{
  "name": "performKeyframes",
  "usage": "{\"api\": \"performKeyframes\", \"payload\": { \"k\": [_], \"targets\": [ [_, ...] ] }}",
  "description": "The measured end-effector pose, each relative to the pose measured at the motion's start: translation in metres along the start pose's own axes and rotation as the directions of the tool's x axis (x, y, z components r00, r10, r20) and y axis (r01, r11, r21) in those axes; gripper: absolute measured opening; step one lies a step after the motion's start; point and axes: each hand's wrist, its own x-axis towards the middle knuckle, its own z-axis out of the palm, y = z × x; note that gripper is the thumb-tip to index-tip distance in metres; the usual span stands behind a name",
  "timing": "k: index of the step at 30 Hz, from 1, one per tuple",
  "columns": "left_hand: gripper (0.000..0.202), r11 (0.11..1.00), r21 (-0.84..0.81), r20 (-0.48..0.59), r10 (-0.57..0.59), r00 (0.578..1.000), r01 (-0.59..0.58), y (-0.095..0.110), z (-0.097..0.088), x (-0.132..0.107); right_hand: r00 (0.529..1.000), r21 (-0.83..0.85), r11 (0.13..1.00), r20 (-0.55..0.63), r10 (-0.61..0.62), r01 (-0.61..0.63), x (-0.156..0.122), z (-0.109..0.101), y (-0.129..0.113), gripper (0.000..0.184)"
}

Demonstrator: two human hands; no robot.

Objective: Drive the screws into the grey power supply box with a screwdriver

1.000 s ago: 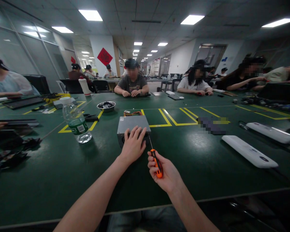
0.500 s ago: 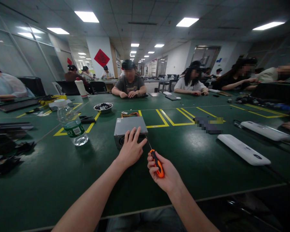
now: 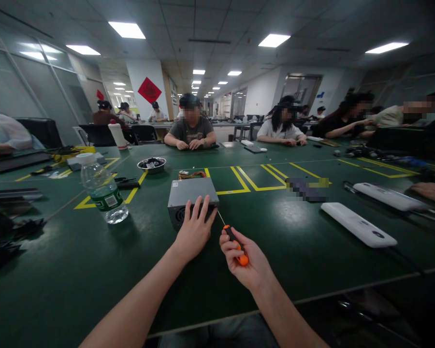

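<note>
Worktop: open lane between right hand and nearer white device; plastic bottle obstructs left of grey box.

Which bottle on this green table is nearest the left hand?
The clear bottle with the green label; the white bottle stands farther from the left hand.

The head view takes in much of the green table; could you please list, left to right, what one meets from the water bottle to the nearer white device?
Water bottle, metal bowl, grey computer power supply, orange-and-black screwdriver, nearer white device.
</note>
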Motion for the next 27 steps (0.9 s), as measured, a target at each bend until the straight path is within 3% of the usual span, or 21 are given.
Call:
{"api": "performKeyframes", "payload": {
  "k": [20, 27],
  "targets": [
    [0.045, 0.999, 0.039, -0.010, -0.010, 1.000, 0.010, 0.004, 0.005, -0.001, 0.993, 0.039, 0.998, 0.107, 0.050, -0.054, 0.004, -0.004, -0.007, 0.016],
    [0.047, 0.999, 0.032, 0.009, -0.009, 1.000, 0.009, 0.004, 0.000, -0.002, 0.990, 0.015, 0.999, 0.136, 0.035, -0.037, -0.008, -0.007, -0.003, 0.017]
  ]
}}
